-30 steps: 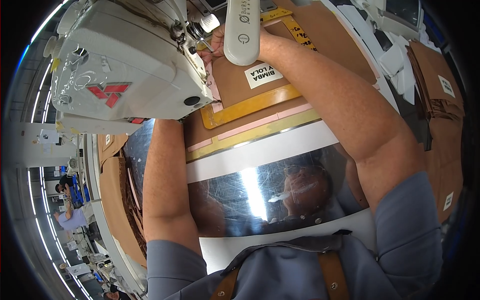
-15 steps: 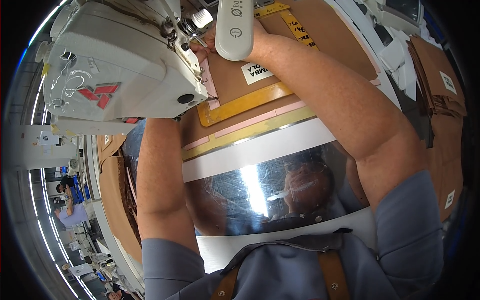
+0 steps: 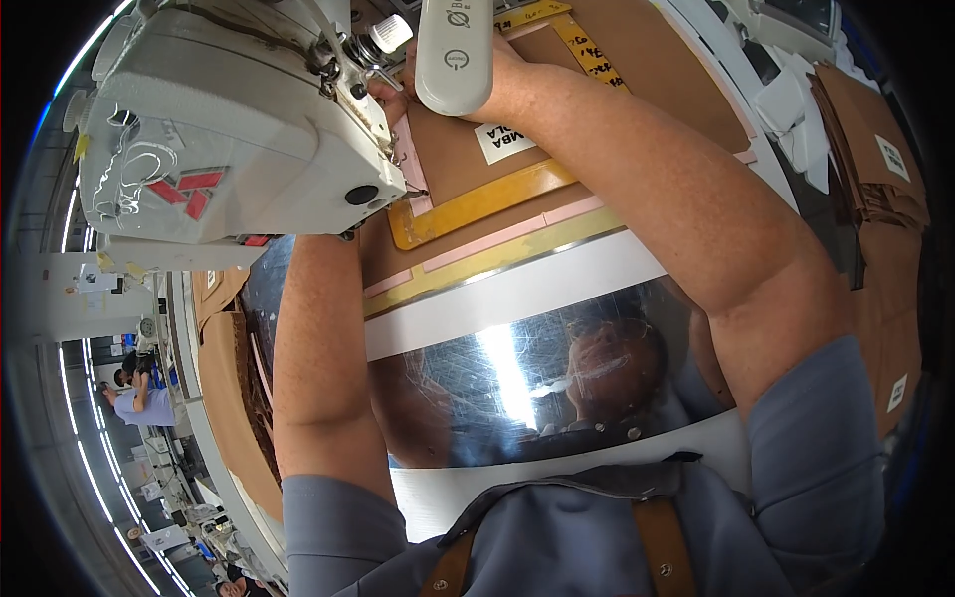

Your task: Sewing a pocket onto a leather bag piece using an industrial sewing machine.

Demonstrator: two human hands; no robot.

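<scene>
A white sewing machine [image 3: 229,129] hides my left hand; only my left forearm [image 3: 320,338] shows, running up beneath it. Curled fingers [image 3: 390,98] show beside the needle area, and I cannot tell which hand they belong to. My right hand [image 3: 505,82] reaches in from the right, its fingers hidden behind a white lamp-like device [image 3: 455,60]. Under it lies a brown panel [image 3: 448,149] with a pink strip [image 3: 410,164] along its edge and a white label [image 3: 502,144]. A yellow template frame [image 3: 487,204] surrounds the panel.
Brown pieces with white labels [image 3: 865,149] are stacked at the right. More brown material [image 3: 234,398] lies at the left edge. A shiny metal plate [image 3: 517,368] covers the near part of the table. Another person [image 3: 144,403] is far off at the left.
The whole view has shifted slightly, with the machine and lamp a little further left. My forearms keep nearly the same pose. The distant person's arm has moved.
</scene>
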